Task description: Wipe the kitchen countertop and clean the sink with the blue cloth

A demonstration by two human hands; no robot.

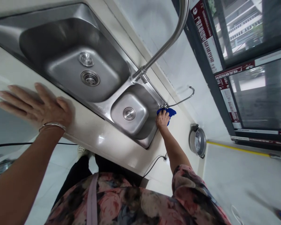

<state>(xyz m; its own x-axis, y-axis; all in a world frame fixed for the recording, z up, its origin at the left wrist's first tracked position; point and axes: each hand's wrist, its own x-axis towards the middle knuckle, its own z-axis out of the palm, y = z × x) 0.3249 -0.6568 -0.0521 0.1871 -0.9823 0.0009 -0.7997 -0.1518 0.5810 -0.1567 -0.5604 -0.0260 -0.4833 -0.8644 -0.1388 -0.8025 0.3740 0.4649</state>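
My right hand (163,118) is closed on a blue cloth (171,112) at the sink's right rim. The cloth lies against the base of a thin curved tap (181,100). With fingers spread, my left hand (44,107) rests flat on the pale countertop (103,137), in front of the larger basin. Between my hands is a steel double sink (109,109), with a large basin at left and a small one at right. A drain strainer (129,113) sits in the small basin. In the large basin, a round metal piece (86,59) lies beside the drain (90,78).
A tall curved faucet (164,47) rises behind the sink between the basins. A metal pot (197,140) stands on the counter at right, near a yellow pipe (239,148). A black cable (154,164) crosses the front edge. Dark-framed windows (259,90) are behind.
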